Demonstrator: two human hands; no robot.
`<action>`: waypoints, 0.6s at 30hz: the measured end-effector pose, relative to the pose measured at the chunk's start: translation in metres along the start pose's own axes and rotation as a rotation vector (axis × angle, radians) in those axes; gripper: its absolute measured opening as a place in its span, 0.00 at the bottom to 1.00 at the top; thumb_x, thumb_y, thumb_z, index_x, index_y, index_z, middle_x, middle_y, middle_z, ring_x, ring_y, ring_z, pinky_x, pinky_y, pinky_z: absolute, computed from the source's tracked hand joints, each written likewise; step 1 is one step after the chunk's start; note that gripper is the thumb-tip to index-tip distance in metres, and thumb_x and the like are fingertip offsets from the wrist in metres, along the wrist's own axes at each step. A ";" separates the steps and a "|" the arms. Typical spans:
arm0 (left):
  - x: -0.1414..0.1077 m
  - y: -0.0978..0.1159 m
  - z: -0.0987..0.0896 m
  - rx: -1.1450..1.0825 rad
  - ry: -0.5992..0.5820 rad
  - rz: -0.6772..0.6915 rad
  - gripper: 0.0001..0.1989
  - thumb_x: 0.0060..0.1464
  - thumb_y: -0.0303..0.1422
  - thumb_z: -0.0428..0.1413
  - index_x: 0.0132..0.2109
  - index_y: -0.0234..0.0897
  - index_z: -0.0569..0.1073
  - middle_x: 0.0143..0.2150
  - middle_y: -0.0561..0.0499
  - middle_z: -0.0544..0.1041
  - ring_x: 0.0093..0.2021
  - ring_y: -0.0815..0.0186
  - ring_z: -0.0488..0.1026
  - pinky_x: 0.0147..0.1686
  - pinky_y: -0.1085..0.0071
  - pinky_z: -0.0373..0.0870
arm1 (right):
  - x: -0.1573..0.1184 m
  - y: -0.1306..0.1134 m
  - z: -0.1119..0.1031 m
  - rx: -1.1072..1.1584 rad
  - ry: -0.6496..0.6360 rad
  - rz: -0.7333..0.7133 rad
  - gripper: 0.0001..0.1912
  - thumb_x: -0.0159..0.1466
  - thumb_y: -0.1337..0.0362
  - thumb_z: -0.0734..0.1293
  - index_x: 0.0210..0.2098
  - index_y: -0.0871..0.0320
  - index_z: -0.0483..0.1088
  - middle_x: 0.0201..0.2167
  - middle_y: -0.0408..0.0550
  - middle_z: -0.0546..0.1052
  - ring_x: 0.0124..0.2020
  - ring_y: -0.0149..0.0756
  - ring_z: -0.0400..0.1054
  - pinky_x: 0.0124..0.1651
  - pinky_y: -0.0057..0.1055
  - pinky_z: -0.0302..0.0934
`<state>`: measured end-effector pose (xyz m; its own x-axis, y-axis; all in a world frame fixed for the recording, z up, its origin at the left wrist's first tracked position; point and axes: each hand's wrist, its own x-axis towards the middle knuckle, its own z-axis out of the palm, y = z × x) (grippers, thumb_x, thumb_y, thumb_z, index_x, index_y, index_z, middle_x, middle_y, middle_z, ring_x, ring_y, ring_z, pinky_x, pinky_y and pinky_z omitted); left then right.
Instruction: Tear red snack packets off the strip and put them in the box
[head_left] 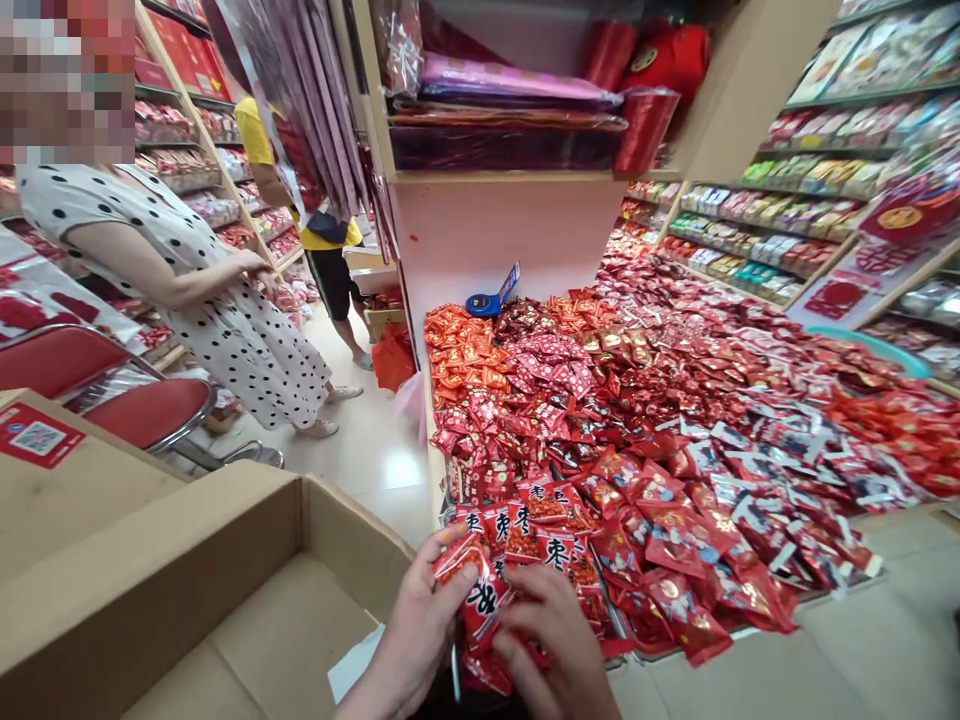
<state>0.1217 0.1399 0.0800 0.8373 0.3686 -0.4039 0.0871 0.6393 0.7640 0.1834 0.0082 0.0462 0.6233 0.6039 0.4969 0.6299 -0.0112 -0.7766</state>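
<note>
My left hand (416, 610) is closed around a red snack packet (478, 592) with large black characters, the thumb lying across its front. Beside the packet's right edge is my right hand (551, 645), fingers bent and spread apart; whether the fingertips touch the wrapper I cannot tell. Similar red packets (556, 550) with black characters and orange-red contents lie just beyond both hands at the near left of the display. To their right are shiny red packets (667, 540) with printed figures. Part of another red packet shows below my hands.
A large cardboard box (225, 560) stands open at left, near a red chair (150, 410). Wrapped sweets (645, 350) cover the display, with a blue round object (484, 303) at its back. A person in a dotted dress (217, 290) and one in yellow (330, 230) stand in the aisle.
</note>
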 end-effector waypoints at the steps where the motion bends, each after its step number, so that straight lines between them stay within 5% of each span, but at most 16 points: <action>1: 0.000 0.001 0.001 0.001 0.002 0.012 0.19 0.49 0.28 0.57 0.48 0.40 0.62 0.38 0.52 0.77 0.36 0.70 0.72 0.39 0.73 0.67 | -0.002 0.000 0.001 0.100 0.017 0.176 0.10 0.57 0.64 0.65 0.40 0.52 0.67 0.43 0.51 0.73 0.45 0.41 0.66 0.45 0.40 0.63; 4: 0.001 0.000 0.002 -0.007 0.026 0.023 0.21 0.47 0.27 0.58 0.48 0.39 0.61 0.35 0.53 0.77 0.33 0.72 0.72 0.37 0.74 0.67 | -0.004 0.000 0.007 0.502 -0.006 0.638 0.15 0.57 0.60 0.66 0.43 0.55 0.64 0.37 0.50 0.74 0.37 0.37 0.69 0.37 0.33 0.66; 6: 0.001 -0.001 0.002 0.016 0.067 0.036 0.19 0.46 0.27 0.59 0.46 0.37 0.63 0.33 0.54 0.77 0.30 0.74 0.71 0.36 0.75 0.67 | -0.003 0.001 0.010 0.694 0.012 0.775 0.13 0.54 0.57 0.68 0.36 0.57 0.66 0.28 0.44 0.73 0.29 0.32 0.67 0.30 0.28 0.63; 12: 0.000 0.002 -0.002 0.194 -0.038 0.009 0.24 0.46 0.29 0.59 0.50 0.40 0.61 0.36 0.52 0.78 0.35 0.71 0.73 0.39 0.73 0.67 | -0.008 0.003 0.006 0.747 0.091 0.794 0.12 0.52 0.57 0.70 0.27 0.58 0.66 0.21 0.39 0.69 0.24 0.27 0.61 0.28 0.24 0.57; 18: 0.006 -0.001 -0.003 0.379 -0.062 0.020 0.10 0.44 0.32 0.60 0.33 0.38 0.66 0.28 0.58 0.73 0.29 0.74 0.68 0.31 0.77 0.65 | -0.002 -0.007 -0.001 0.927 -0.003 0.892 0.18 0.49 0.56 0.71 0.35 0.57 0.65 0.28 0.43 0.73 0.27 0.33 0.67 0.26 0.28 0.64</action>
<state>0.1253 0.1437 0.0756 0.8708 0.3296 -0.3648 0.2542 0.3333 0.9079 0.1779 0.0066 0.0508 0.6589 0.6757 -0.3307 -0.5583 0.1446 -0.8169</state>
